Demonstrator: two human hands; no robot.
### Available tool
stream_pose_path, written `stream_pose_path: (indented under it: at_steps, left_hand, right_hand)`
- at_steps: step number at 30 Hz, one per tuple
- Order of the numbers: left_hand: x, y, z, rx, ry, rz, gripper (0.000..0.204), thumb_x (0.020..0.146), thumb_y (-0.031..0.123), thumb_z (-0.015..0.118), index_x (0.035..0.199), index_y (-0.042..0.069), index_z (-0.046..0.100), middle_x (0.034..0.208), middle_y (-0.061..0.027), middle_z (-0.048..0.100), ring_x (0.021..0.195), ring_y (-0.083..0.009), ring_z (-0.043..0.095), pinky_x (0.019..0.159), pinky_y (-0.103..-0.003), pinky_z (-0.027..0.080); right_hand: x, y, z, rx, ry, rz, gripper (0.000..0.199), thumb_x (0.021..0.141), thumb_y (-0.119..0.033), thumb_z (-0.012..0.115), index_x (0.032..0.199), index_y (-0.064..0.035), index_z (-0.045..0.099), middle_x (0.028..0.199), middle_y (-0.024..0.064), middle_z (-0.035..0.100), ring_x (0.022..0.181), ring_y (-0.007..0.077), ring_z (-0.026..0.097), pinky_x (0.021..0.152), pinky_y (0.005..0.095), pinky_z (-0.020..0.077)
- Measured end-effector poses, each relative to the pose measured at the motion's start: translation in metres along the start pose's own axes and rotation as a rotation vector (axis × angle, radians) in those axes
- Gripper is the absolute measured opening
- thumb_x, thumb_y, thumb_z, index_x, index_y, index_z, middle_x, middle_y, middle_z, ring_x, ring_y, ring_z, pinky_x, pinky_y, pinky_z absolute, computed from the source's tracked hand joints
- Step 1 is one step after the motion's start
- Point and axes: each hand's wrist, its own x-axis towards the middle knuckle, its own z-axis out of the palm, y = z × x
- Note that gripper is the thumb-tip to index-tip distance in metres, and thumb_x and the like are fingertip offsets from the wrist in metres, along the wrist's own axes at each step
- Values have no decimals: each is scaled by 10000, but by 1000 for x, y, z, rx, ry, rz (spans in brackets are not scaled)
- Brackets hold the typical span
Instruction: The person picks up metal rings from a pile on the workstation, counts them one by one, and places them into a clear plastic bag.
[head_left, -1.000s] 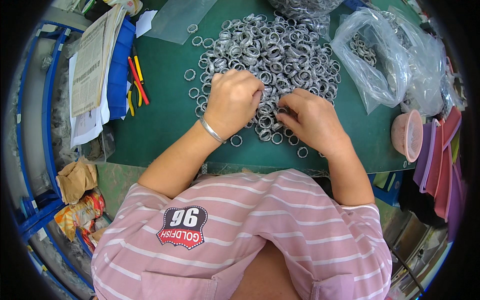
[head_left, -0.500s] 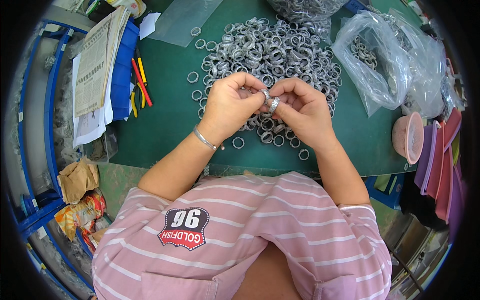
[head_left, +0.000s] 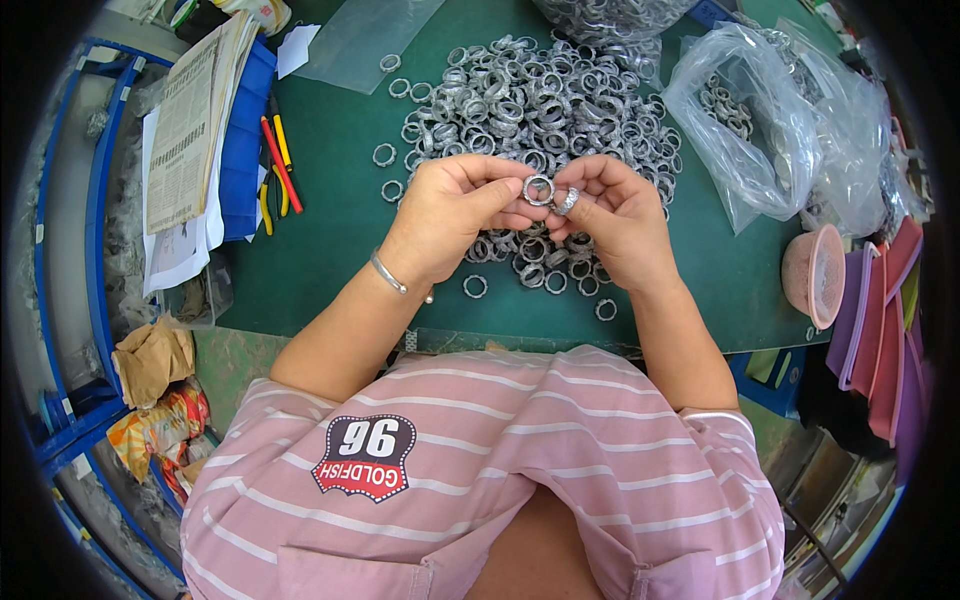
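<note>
Between the thumb and fingers of my left hand [head_left: 448, 215] is a silvery metal ring [head_left: 538, 203], its round opening facing up. My right hand [head_left: 622, 222] is closed, its fingers curled close to that ring. A second patterned ring [head_left: 567, 201] sits at the right thumb; whether it is worn or pinched I cannot tell. Behind and beneath both hands spreads a large heap of similar grey rings [head_left: 530, 95]. Several single rings lie apart, such as a loose ring [head_left: 475, 287] in front of my left hand.
The green tabletop [head_left: 330, 200] carries red- and yellow-handled pliers [head_left: 280, 165] beside a blue bin [head_left: 247, 140] with newspapers [head_left: 185, 150]. Clear plastic bags [head_left: 765, 190] with rings lie at right, near a pink basket [head_left: 815, 275]. A blue rack [head_left: 100, 230] stands left.
My left hand has turned its ring so the opening now faces up. Both hands have drawn slightly apart, and the ring at the right thumb has shifted to the right.
</note>
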Motion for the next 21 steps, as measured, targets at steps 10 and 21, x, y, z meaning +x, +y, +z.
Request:
stream_pose_path:
  at_steps: [10,21]
  left_hand:
    - [1,0,1,-22,14,-18,208,928,60,577,1084,-72,614,976,-151,683,829,-192,697,724,-273,592]
    - [-1,2,1,-14,4,-43,196,930,82,590,1067,-55,621,943,-142,685,802,-203,703,683,-269,588]
  right_hand:
    - [0,5,-3,-45,-66,-99,232,889,24,609,1120,21,586,975,93,661,798,118,650,693,234,554]
    - [-5,8,0,-194,-72,-166,258,857,65,604,1107,2,598,1005,95,647,806,128,648,700,231,544]
